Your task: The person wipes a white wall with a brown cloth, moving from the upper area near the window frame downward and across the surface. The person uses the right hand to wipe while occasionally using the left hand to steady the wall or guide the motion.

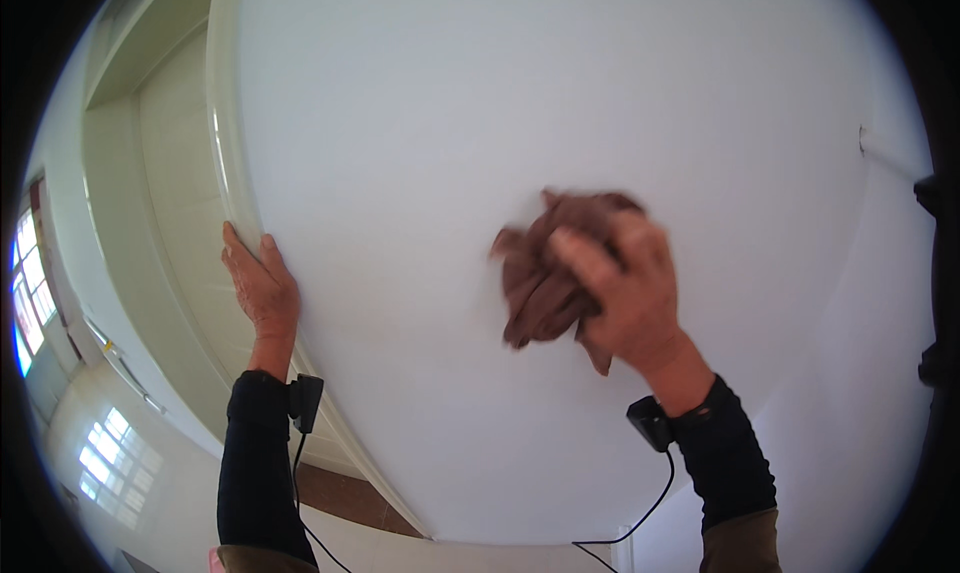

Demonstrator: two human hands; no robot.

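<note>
My right hand (634, 295) grips a crumpled brown cloth (551, 280) against the white wall (420, 160); hand and cloth are slightly blurred. To the left, my left hand (266, 280) rests on the cream door frame's trim (229, 145), its thumb and fingers apart, with nothing held. Both wrists carry small black devices with cables, over black sleeves.
A recessed cream door (184, 153) lies left of the trim, above a dark brown threshold (352, 494). The glossy pale floor (172, 453) reflects a window (30, 288) at the far left. A white pipe (889, 153) meets the wall at right.
</note>
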